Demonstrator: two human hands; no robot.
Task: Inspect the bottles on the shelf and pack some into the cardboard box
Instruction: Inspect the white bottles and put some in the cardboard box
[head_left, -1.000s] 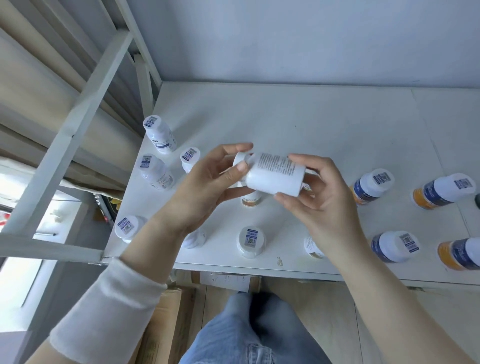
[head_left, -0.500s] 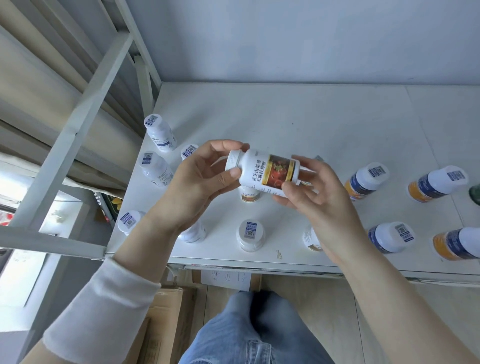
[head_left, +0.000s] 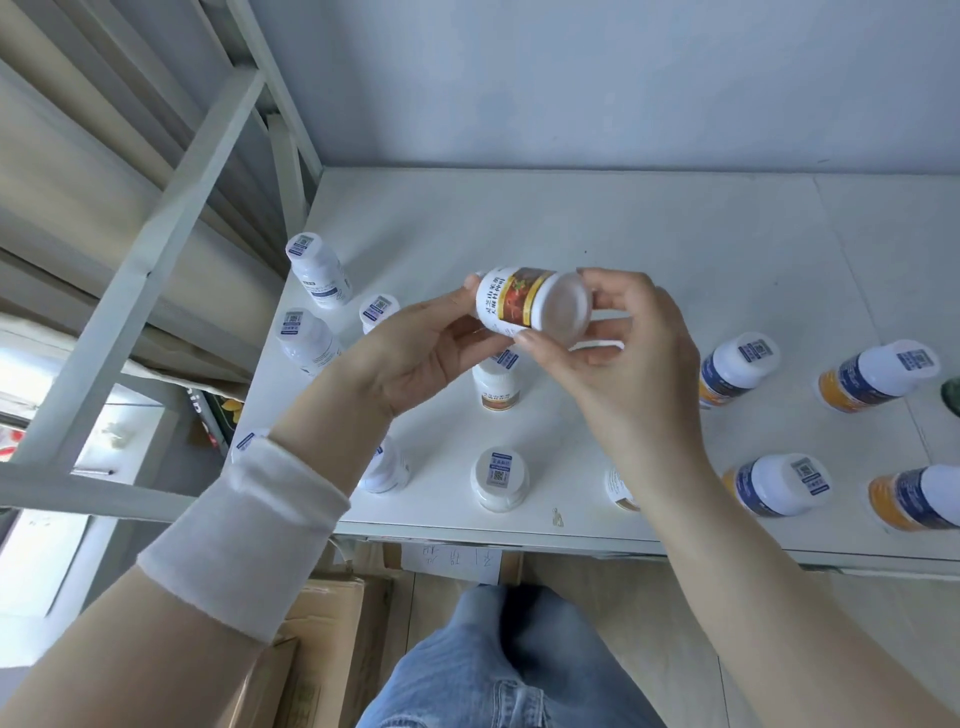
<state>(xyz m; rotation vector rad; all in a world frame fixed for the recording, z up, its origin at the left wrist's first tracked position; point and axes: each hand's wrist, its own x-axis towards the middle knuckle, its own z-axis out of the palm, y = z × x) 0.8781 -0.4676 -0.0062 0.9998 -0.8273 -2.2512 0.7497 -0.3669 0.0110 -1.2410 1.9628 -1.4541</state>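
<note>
I hold a white bottle with a red-and-gold label (head_left: 524, 305) on its side above the white shelf (head_left: 597, 228), its round base turned toward me. My left hand (head_left: 415, 358) grips its cap end from the left. My right hand (head_left: 618, 343) pinches the base end between thumb and fingers. Several other white bottles stand on the shelf below, among them one right under the held bottle (head_left: 496, 384) and one near the front edge (head_left: 500, 479). A cardboard box (head_left: 311, 639) lies on the floor at the lower left, partly hidden by my left forearm.
Bottles with blue-and-orange labels (head_left: 737, 369) (head_left: 878, 376) (head_left: 779, 486) stand on the shelf's right side. White bottles (head_left: 317, 270) (head_left: 306, 340) stand at its left edge. A grey metal shelf frame (head_left: 140, 270) rises on the left. My jeans-clad legs (head_left: 498, 665) are below the shelf edge.
The bottle has been turned in both hands: first its text side showed, then the red label, now its base faces me. Both hands rose slightly.
</note>
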